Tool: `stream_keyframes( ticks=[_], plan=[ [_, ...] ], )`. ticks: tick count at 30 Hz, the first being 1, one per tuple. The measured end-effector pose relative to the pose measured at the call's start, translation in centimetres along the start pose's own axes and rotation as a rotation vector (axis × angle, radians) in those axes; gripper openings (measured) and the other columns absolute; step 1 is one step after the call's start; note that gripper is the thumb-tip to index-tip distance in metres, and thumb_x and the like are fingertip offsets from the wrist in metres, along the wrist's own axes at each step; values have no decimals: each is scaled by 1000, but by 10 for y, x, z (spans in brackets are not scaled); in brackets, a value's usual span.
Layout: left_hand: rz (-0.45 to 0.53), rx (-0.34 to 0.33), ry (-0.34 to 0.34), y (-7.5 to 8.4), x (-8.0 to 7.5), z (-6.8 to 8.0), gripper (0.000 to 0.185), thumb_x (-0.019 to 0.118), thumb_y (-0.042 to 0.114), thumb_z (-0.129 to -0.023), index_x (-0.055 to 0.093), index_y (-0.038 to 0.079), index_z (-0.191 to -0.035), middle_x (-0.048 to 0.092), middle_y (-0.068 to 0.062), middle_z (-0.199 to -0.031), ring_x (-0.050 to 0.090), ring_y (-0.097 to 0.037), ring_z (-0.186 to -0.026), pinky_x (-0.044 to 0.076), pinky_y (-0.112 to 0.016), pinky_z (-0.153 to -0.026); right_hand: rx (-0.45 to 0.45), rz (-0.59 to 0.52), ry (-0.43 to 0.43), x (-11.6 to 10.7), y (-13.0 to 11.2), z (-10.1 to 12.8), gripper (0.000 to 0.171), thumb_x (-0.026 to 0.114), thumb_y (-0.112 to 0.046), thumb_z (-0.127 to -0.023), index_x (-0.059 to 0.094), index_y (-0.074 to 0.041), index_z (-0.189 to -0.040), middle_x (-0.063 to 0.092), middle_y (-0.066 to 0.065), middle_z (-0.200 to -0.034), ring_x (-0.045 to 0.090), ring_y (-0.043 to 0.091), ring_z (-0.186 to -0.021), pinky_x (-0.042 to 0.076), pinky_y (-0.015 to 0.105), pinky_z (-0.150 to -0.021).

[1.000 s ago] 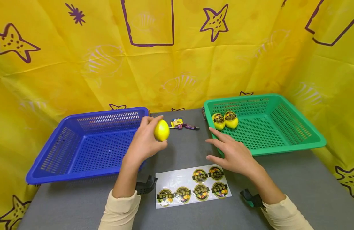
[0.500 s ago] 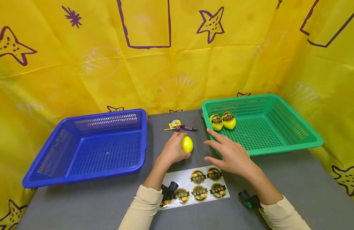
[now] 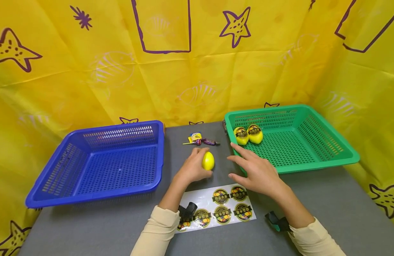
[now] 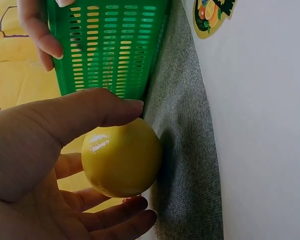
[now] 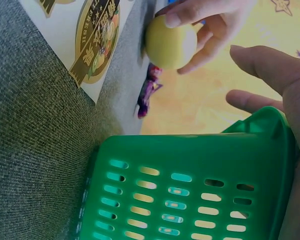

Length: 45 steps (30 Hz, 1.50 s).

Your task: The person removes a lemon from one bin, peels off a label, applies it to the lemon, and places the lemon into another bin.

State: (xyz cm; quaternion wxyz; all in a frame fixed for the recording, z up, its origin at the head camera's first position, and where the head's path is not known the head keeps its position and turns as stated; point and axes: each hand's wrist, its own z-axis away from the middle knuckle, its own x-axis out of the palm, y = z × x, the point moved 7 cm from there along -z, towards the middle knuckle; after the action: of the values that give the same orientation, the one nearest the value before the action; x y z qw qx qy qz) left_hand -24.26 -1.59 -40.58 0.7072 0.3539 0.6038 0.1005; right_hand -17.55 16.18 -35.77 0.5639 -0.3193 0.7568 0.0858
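One lemon (image 3: 208, 160) in left hand (image 3: 193, 169), right hand (image 3: 257, 173) nr it.

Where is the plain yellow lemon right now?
In the head view the lemon sits mid-table, held in the left hand, between the blue basket and green basket, just above the sticker sheet.

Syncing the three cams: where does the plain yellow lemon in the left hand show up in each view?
Head: lemon at centre, held by the left hand above the sticker sheet.
Left wrist: lemon at lower centre, between thumb and fingers.
Right wrist: lemon at top centre.
Shared landmark: the green basket, in all three views.
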Motion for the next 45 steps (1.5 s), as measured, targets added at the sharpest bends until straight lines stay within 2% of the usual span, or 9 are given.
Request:
stream_keyframes(
  ticks=[17, 25, 31, 33, 35, 37, 39, 42, 45],
  plan=[
    [-37, -57, -33, -17, -9, 7, 94, 91, 21, -70, 43, 10, -151, 45, -21, -139, 53, -38, -115, 45, -52, -97, 9, -3, 1, -1, 0, 0, 51, 77, -42, -86, 68, -17, -129, 35, 3, -160, 52, 29, -130, 34, 23, -45],
    [-60, -59, -10, -22, -13, 11, 95, 91, 22, -69, 43, 10, -150, 47, -21, -138, 54, -38, -114, 45, -51, -97, 15, -4, -7, 0, 1, 0, 51, 77, -42, -86, 68, -17, -129, 34, 2, -160, 52, 29, -130, 33, 23, -44],
    [-54, -85, 3, -27, -18, 14, 95, 91, 23, -69, 43, 11, -151, 46, -20, -139, 52, -39, -116, 44, -53, -98, 10, -7, -6, 0, 1, -1, 51, 77, -42, -86, 67, -17, -129, 34, 2, -160, 51, 29, -131, 35, 24, -44],
    [-63, -93, 21, -26, -19, 16, 96, 92, 23, -69, 43, 11, -150, 45, -20, -141, 49, -40, -120, 43, -54, -99, -5, 2, 13, 0, 0, -1, 51, 78, -41, -86, 67, -16, -129, 36, 5, -159, 49, 30, -132, 44, 28, -50],
    [-96, -89, 50, -23, -21, 19, 95, 92, 24, -69, 44, 11, -150, 43, -20, -144, 42, -43, -128, 41, -57, -102, -40, 19, 52, -2, -4, -1, 50, 80, -37, -84, 68, -13, -126, 41, 10, -156, 47, 34, -134, 54, 38, -66],
    [-150, -62, 90, -15, -22, 25, 92, 91, 25, -70, 46, 10, -148, 40, -21, -148, 34, -45, -136, 37, -61, -104, -106, 27, 102, -2, -13, 2, 47, 82, -30, -82, 69, -8, -122, 46, 16, -151, 44, 38, -136, 53, 49, -86],
    [-205, -9, 139, -3, -24, 32, 85, 90, 26, -71, 50, 8, -145, 38, -22, -149, 26, -47, -141, 34, -64, -106, -191, 33, 144, -2, -27, 6, 44, 83, -23, -80, 70, -3, -117, 50, 21, -145, 42, 41, -137, 45, 56, -100],
    [-260, 93, 199, 18, -25, 45, 70, 88, 25, -74, 59, 9, -136, 45, -21, -145, 31, -46, -139, 37, -63, -103, -313, 26, 132, 5, -54, 14, 36, 81, -15, -80, 71, -1, -111, 58, 20, -136, 50, 36, -131, 48, 48, -99],
    [-278, 177, 187, 34, -19, 54, 53, 87, 26, -77, 66, 12, -124, 55, -16, -132, 45, -41, -126, 44, -56, -95, -335, 55, 10, 16, -71, 22, 31, 79, -15, -83, 70, -2, -110, 64, 16, -127, 60, 30, -122, 53, 40, -92]
  ],
)
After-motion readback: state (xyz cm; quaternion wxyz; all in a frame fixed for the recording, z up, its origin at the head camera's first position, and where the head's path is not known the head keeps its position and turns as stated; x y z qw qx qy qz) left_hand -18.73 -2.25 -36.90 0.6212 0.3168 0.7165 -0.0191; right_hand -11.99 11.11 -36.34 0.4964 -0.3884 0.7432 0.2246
